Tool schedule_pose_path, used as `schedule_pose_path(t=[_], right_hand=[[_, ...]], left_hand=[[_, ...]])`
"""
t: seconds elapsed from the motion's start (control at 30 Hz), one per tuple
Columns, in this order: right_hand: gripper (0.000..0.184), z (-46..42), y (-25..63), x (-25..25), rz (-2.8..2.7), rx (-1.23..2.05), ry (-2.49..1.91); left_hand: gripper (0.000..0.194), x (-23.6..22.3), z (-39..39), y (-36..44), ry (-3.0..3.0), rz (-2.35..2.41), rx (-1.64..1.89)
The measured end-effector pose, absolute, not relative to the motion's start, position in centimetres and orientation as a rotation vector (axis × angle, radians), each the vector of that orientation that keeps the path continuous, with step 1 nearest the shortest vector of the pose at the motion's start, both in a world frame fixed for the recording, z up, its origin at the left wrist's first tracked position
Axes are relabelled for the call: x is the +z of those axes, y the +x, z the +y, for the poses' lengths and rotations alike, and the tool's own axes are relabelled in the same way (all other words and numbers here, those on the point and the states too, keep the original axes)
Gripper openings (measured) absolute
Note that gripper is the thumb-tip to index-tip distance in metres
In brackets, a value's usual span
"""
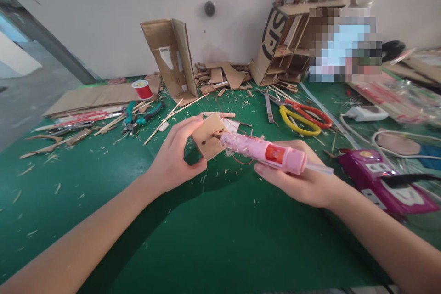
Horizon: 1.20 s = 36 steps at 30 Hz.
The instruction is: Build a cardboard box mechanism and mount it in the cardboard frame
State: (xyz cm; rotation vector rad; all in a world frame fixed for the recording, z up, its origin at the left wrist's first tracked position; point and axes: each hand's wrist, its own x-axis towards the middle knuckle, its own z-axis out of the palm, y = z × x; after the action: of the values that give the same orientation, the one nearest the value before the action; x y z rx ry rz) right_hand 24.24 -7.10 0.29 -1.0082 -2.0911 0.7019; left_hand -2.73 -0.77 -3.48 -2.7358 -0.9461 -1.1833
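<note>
My left hand grips a small cardboard box by its left side, thumb at the near edge and fingers along the far edge. Dark holes or spots mark the face turned up to me. In my right hand is a pink hot glue gun, with a clear glue stick poking out of its back end. Its nozzle meets or hovers just over the box face; I cannot tell which. Dried glue strings cling to the barrel. A thin red wire loops beneath the gun. My right fingers are partly hidden behind it.
Scissors with yellow and orange handles lie at right, beyond a purple power strip. Teal-handled pliers and a red thread spool sit at left. An upright cardboard piece and a cardboard shelf stand along the wall.
</note>
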Motion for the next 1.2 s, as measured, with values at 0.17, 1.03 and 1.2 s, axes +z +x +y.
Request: schedule_pose_path(t=[0.17, 1.03, 1.2], right_hand=[[0.034, -7.17, 24.27, 0.21, -2.091, 0.711, -0.994], [0.035, -7.09, 24.34, 0.27, -2.097, 0.742, -1.031], [0.035, -7.18, 24.39, 0.17, -2.112, 0.691, -1.027]], left_hand=[[0.086, -3.4, -0.79, -2.69, -2.733, -0.933, -1.178], [0.088, -3.68, -0.79, -2.76, -2.726, -0.95, -1.145], [0.088, -3.57, -0.86, -2.79, -2.738, -0.946, -1.136]])
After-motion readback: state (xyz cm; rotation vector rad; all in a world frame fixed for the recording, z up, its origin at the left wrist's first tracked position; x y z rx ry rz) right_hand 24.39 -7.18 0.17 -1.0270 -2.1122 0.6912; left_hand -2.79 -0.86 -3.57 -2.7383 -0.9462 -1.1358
